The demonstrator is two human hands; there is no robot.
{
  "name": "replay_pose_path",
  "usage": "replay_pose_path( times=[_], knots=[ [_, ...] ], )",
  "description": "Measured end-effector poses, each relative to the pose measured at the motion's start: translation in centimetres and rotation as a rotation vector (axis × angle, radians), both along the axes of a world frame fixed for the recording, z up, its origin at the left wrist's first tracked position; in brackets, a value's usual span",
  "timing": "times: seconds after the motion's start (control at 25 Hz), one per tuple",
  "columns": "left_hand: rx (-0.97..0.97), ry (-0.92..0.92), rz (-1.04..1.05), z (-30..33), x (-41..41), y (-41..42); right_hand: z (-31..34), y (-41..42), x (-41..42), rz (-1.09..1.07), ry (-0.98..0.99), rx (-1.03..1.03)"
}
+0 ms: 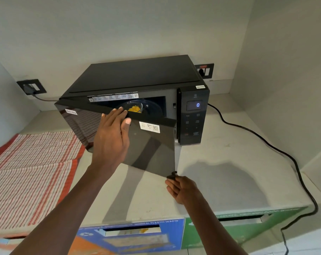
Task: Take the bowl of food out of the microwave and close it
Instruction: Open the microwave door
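A black microwave (137, 74) stands on a pale counter with its door (152, 148) swung partly open towards me. Inside, a dark bowl (150, 108) with yellow food (135, 108) shows over the door's top edge; its lower part is hidden by the door. My left hand (112, 137) lies on the door's top edge, fingers stretched over it and thumb on the glossy front. My right hand (181, 188) is at the door's lower free corner, fingers curled round it.
The control panel display (197, 105) reads 0. A red-striped cloth (27, 172) covers the counter on the left. A black power cable (266, 142) runs along the counter's right side. Blue (130, 234) and green (238, 223) waste bins stand below the front edge.
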State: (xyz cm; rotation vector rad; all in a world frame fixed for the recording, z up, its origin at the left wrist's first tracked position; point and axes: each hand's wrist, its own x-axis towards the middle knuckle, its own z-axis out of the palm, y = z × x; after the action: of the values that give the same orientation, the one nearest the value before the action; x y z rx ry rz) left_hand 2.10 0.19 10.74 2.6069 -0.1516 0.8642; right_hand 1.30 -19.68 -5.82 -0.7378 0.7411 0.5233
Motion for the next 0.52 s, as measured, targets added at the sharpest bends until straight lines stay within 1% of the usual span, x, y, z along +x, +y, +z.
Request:
replay_pose_path(
  times=[0.04, 0.08, 0.24, 0.36, 0.52],
  knots=[
    [-0.01, -0.008, -0.004, 0.1, -0.6, 0.2, 0.4, 0.4, -1.1, 0.017, 0.023, -0.056],
    [-0.023, -0.016, -0.008, 0.3, -1.2, 0.4, 0.1, 0.7, -1.8, 0.041, 0.01, -0.068],
    [-0.1, -0.021, -0.012, 0.6, -3.6, 1.7, 0.0, 2.0, -5.6, 0.104, 0.014, -0.081],
    [-0.132, -0.027, -0.052, 1.0, -5.3, 3.0, -0.2, 3.2, -7.7, 0.156, 0.028, -0.105],
    [-0.172, -0.062, 0.008, 2.0, -7.5, 4.1, -0.5, 4.7, -10.6, 0.282, 0.023, -0.152]
  ],
)
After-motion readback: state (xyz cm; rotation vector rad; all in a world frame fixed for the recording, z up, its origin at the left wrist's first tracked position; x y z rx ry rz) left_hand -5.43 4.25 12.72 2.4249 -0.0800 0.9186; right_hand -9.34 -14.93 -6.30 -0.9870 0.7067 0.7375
